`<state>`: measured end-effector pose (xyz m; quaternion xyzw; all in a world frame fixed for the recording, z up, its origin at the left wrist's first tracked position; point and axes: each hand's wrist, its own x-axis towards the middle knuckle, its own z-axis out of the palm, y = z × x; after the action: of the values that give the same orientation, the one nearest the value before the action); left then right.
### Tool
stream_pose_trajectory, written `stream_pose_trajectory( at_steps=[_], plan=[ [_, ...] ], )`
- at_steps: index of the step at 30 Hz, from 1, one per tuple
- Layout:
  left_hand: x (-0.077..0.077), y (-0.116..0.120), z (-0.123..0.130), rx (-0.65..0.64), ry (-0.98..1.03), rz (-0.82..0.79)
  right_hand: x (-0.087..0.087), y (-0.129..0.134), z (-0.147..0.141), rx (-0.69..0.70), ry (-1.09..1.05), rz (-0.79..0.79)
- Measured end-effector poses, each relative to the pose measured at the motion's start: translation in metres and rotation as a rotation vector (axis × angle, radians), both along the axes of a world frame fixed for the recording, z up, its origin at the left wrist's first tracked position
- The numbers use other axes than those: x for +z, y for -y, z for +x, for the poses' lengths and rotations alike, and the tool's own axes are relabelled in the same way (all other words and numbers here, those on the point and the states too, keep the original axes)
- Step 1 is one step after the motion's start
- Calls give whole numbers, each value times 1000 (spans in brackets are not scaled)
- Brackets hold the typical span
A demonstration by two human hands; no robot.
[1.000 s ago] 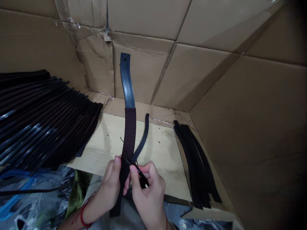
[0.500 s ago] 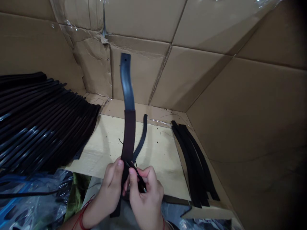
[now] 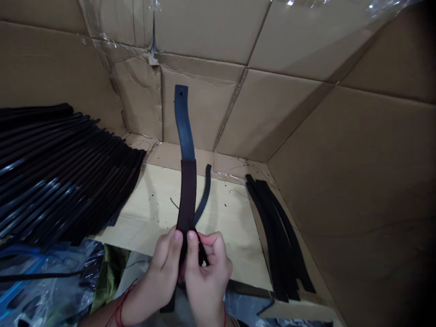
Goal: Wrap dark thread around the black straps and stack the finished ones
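A long leather-like strap (image 3: 187, 193) stands up from my hands, with a dark brown middle part and a bare black end that has a hole near its tip. My left hand (image 3: 165, 259) is closed round its lower part, thumb flat on the front. Beside it, my right hand (image 3: 207, 268) presses its thumb against the strap's right edge. Curled in the right fingers are small black-handled snips (image 3: 204, 256), mostly hidden. Below the hands hangs the strap's dark lower end (image 3: 167, 305). A narrow black strip (image 3: 204, 197) lies behind on the board.
A pale wooden board (image 3: 235, 231) forms the work surface. Many dark straps (image 3: 64, 177) lie fanned out at left; several black strips (image 3: 279, 240) lie at right. Cardboard walls (image 3: 207, 104) enclose the back and sides. Clear plastic bags (image 3: 61, 295) sit at the lower left.
My right thumb has moved up onto the strap's edge. The snips' shiny blade, visible earlier beside the strap, is now hidden. The view has shifted slightly.
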<state>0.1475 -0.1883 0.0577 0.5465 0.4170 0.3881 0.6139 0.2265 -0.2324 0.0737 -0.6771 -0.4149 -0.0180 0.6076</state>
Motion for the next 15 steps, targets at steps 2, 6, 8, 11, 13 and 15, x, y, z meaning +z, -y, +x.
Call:
stream_pose_trajectory(
  at_steps=[2,6,8,11,13,15],
  plan=[
    [1,0,0,-32,18,-17,2,-2,1,-39,41,-5],
    [3,-2,0,-26,-45,-60,0,-2,1,155,-134,-50],
    [4,-4,0,-5,-71,-76,-4,1,-1,275,-229,-79],
    [6,-7,0,77,-70,-45,-8,4,-3,313,-221,-78],
    [8,-8,0,97,-69,-41,-8,5,-5,315,-218,-62],
    [8,-6,-1,77,-65,-51,-6,5,-5,314,-230,-60]
  ],
)
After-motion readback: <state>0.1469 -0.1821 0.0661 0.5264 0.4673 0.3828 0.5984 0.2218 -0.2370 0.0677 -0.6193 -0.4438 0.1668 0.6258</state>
